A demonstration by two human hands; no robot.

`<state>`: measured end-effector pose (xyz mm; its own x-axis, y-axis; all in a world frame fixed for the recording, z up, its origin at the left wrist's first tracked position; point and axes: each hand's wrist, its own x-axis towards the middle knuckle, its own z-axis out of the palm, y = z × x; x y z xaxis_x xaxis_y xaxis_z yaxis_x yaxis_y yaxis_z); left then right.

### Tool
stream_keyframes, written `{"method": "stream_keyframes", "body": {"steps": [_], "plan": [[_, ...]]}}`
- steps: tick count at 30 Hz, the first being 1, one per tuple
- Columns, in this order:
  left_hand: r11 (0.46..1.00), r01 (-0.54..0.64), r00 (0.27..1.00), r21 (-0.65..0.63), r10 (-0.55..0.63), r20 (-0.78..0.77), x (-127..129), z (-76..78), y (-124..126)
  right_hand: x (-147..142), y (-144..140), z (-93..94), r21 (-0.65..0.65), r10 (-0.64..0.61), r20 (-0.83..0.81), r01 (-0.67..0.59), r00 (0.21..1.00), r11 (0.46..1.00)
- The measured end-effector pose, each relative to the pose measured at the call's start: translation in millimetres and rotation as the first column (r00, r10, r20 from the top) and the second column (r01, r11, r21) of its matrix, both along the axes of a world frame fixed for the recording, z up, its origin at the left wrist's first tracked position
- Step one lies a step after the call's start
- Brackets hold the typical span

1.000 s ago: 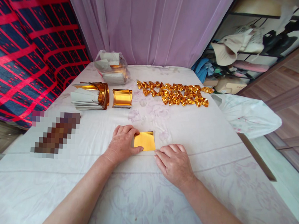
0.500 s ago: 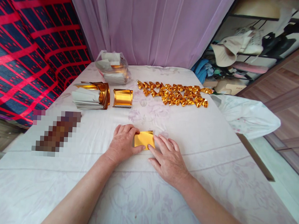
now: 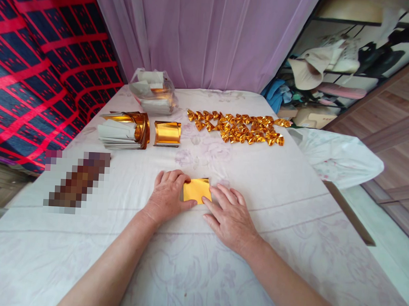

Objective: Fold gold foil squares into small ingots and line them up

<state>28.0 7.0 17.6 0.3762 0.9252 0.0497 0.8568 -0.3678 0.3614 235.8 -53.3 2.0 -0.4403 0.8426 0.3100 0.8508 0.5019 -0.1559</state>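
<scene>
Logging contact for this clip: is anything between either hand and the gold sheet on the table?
Nothing visible. The left hand rests on the gold sheet's left edge, and the right hand touches its right corner with its fingertips. The sheet lies flat on the white cloth.

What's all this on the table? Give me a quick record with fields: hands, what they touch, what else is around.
Left hand: left hand lies flat, fingers on the left edge of the gold foil square.
Right hand: right hand lies flat, fingertips on the square's right edge.
Surface: white floral cloth over the table.
Far right: rows of folded gold pieces.
Far left: stack of foil sheets, small gold stack, plastic bag of sheets.
Backdrop: lilac curtain.
</scene>
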Motion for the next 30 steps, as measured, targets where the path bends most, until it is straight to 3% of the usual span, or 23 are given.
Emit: {"method": "stream_keyframes", "body": {"steps": [18,24,30], "plan": [[0.977,0.146,0.989,-0.154,-0.144,0.027,-19.2,4.7,8.7,3.2,0.8,0.0,0.007,0.005,-0.004,-0.005,1.000,1.000],[0.977,0.143,0.990,-0.161,-0.140,0.031,-18.4,6.1,8.5,0.3,-0.5,0.1,0.022,0.033,-0.036,-0.032,0.999,0.999],[0.980,0.151,0.988,-0.131,-0.146,0.049,-19.3,2.8,8.6,-11.6,-1.7,3.1,-0.049,0.110,-0.014,-0.111,0.994,0.993]]}}
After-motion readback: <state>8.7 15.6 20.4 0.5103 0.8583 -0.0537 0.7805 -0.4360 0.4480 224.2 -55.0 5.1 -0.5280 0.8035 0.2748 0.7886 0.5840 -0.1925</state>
